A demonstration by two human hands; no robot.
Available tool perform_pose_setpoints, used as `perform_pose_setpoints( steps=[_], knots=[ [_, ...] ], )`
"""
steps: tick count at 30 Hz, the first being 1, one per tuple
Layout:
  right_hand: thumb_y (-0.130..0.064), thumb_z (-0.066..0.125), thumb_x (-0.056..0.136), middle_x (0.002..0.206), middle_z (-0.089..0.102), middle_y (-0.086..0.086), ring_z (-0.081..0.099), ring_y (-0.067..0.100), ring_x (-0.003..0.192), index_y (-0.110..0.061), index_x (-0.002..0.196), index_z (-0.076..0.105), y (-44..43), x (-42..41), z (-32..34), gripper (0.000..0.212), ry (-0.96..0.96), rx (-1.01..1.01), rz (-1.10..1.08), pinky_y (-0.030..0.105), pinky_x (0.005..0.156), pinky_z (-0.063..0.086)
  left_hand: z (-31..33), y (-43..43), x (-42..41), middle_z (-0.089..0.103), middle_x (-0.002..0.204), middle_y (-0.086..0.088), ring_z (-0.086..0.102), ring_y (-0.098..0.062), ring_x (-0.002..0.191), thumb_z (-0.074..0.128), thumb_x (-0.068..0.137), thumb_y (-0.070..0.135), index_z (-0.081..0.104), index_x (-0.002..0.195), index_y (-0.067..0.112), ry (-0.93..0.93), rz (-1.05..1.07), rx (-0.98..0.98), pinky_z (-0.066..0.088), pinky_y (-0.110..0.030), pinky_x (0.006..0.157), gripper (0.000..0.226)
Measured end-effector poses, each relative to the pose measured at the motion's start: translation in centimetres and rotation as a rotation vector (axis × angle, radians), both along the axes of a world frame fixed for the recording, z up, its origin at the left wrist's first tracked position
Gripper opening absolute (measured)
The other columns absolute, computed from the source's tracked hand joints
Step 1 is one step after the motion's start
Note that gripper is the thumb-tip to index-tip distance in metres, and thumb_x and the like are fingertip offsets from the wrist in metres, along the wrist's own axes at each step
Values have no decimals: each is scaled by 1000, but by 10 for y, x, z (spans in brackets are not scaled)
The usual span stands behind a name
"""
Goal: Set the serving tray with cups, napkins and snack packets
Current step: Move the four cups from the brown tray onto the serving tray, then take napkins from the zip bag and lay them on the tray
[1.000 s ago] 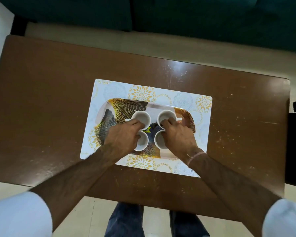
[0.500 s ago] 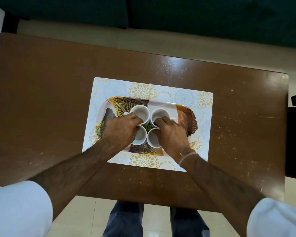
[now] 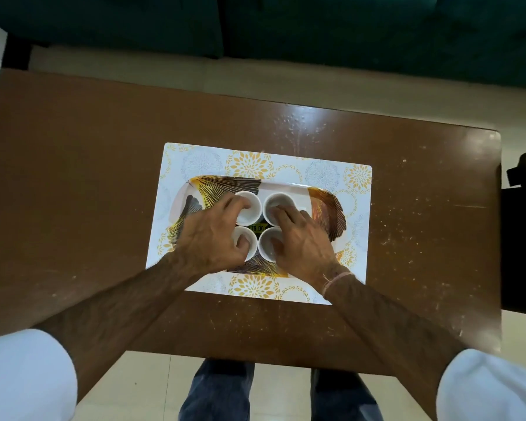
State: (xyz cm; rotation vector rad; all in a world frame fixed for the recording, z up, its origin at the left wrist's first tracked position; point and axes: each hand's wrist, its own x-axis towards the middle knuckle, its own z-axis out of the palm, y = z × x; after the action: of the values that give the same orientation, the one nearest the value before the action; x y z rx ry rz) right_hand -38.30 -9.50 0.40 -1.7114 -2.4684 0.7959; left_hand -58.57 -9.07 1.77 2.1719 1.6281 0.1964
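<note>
The fingers (image 3: 240, 205) of the left hand (image 3: 208, 238) are spread and dip into two white cups at once; the forefinger side reaches into the far-left cup (image 3: 251, 212), the thumb into the near-left cup (image 3: 243, 238); the hand is splayed across both rims, pinching their inner walls rather than closed around either. The fingers (image 3: 278, 212) of the right hand (image 3: 304, 243) mirror this; the long fingers sit inside the far-right cup (image 3: 278, 202), the thumb inside the near-right cup (image 3: 268, 243); again spread wide, pressing on both cups together. All four cups stand upright, close together in a square between the two hands; whatever the fingers do not cover of their insides looks bare and white. In the gap at the middle of the four cups a small yellow-green sticker (image 3: 257, 228) shows on the tray floor. The serving tray (image 3: 325, 208) under the cups is white with gold and dark leaf patterns, and extends left and right of both hands; only the cups sit on it. The tray lies on a white placemat (image 3: 356, 177) printed with yellow flowers; the placemat lies on the brown desk (image 3: 73, 177). A pale thread band (image 3: 336, 281) circles the right wrist; white sleeves cover both upper arms. Beyond the desk, past the fingertips, stands a dark green sofa (image 3: 346, 34).
</note>
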Motion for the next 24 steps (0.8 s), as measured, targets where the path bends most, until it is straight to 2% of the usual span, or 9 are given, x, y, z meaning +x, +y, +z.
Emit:
perform_pose_setpoints(
  steps=[2, 5, 9, 13, 16, 24],
  knots=[
    [-38, 60, 80, 137, 53, 8, 59, 33, 103, -13, 133, 51, 0, 7, 7, 59, 56, 34, -49, 43, 77, 56, 4, 4, 4, 61, 112, 5, 61, -17, 77, 64, 73, 43, 53, 114, 21, -31, 50, 36, 39, -26, 61, 48],
    [-50, 61, 81, 136, 52, 6, 56, 28, 114, -17, 131, 50, 6, 25, 16, 61, 126, 97, -127, 43, 91, 51, 10, 19, 22, 64, 106, 4, 61, -17, 90, 61, 82, 39, 57, 108, 20, -93, 100, 44, 47, -34, 73, 32],
    [-52, 60, 86, 137, 47, 4, 57, 26, 113, -17, 132, 48, 21, 66, 28, 59, 167, 83, -237, 42, 89, 55, 15, 42, 68, 67, 104, -2, 59, -27, 96, 60, 81, 34, 63, 106, 14, -105, 24, 59, 43, -41, 84, 32],
    [-51, 57, 91, 141, 45, 5, 53, 27, 120, -17, 136, 46, 35, 130, 31, 58, 105, 97, -327, 46, 96, 53, 13, 64, 137, 65, 118, -2, 55, -27, 111, 57, 83, 37, 63, 114, 17, -90, -38, -1, 38, -43, 94, 38],
    [-51, 54, 92, 143, 44, 10, 51, 31, 122, -13, 138, 43, 41, 186, 29, 61, 18, 99, -397, 49, 99, 49, 8, 79, 196, 62, 119, -2, 53, -28, 111, 60, 84, 36, 62, 117, 18, -75, -101, -19, 37, -43, 94, 37],
    [-51, 53, 92, 138, 45, 9, 52, 31, 120, -16, 131, 46, 29, 351, 17, 53, -69, 98, -576, 49, 95, 50, -11, 101, 372, 59, 125, 0, 48, -24, 116, 61, 87, 37, 59, 118, 24, -80, -271, -72, 35, -42, 95, 34]
  ],
)
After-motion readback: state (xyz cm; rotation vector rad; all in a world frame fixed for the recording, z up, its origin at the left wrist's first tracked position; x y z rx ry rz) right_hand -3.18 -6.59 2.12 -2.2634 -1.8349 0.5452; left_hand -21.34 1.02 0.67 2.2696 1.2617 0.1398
